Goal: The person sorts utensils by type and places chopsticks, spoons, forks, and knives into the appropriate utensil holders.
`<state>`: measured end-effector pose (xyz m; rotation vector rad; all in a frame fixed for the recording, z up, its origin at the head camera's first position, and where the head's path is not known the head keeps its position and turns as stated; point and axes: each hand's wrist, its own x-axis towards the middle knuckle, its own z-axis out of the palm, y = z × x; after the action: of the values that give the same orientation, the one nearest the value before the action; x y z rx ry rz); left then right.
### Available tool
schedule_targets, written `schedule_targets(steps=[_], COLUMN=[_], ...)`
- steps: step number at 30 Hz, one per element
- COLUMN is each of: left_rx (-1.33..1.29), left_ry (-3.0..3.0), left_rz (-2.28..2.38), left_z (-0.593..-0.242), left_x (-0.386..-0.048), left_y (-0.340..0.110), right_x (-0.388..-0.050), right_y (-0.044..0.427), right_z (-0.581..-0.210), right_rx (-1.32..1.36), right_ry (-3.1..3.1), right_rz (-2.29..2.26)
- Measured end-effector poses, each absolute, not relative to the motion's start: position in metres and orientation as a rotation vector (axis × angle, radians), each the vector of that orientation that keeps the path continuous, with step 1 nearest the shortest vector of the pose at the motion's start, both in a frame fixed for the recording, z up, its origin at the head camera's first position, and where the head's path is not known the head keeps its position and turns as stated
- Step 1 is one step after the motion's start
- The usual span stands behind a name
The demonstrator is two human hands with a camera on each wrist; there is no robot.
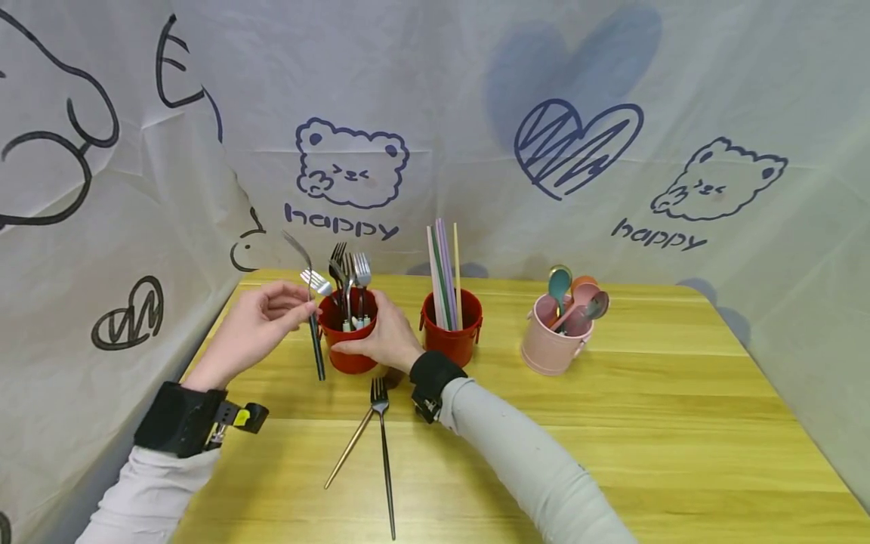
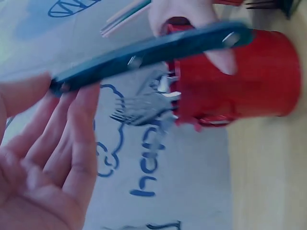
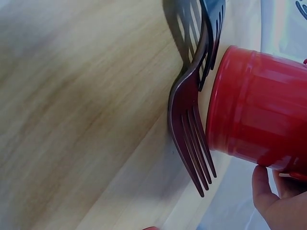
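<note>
My left hand pinches a fork by its dark green, riveted handle, tines upward, at the left of a red bucket. In the left wrist view the handle crosses in front of the bucket. Several forks stand in that bucket. My right hand holds the bucket from its right side, thumb across the front; part of this hand shows in the right wrist view. Before the bucket lie a black fork and a gold-handled piece, whose head is hidden at the crossing.
A second red bucket with several chopsticks stands right of my right hand. Farther right is a pink bucket of spoons. A cloth wall with drawings rises behind the wooden table.
</note>
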<state>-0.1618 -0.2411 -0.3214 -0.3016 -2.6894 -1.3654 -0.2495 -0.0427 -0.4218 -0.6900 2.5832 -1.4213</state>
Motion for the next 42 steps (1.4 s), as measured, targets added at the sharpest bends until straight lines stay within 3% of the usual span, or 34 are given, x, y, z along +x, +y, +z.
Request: schedule_targets(steps=[10, 23, 42], left_rx=[-0.064, -0.022, -0.033], left_ry=[-2.329, -2.471, -2.506], left_rz=[-1.26, -0.999, -0.917], left_z=[-0.314, -0.351, -0.389], left_x=[-0.192, -0.213, -0.178], left_y=[-0.215, -0.213, -0.228], right_x=[-0.248, -0.247, -0.249], right_y=[-0.044, -0.045, -0.042], right_z=[-0.424, -0.424, -0.422], right_rx=[-0.683, -0.711, -0.683], right_ry=[2.581, 2.586, 2.602], right_rz=[-1.421, -1.415, -1.405])
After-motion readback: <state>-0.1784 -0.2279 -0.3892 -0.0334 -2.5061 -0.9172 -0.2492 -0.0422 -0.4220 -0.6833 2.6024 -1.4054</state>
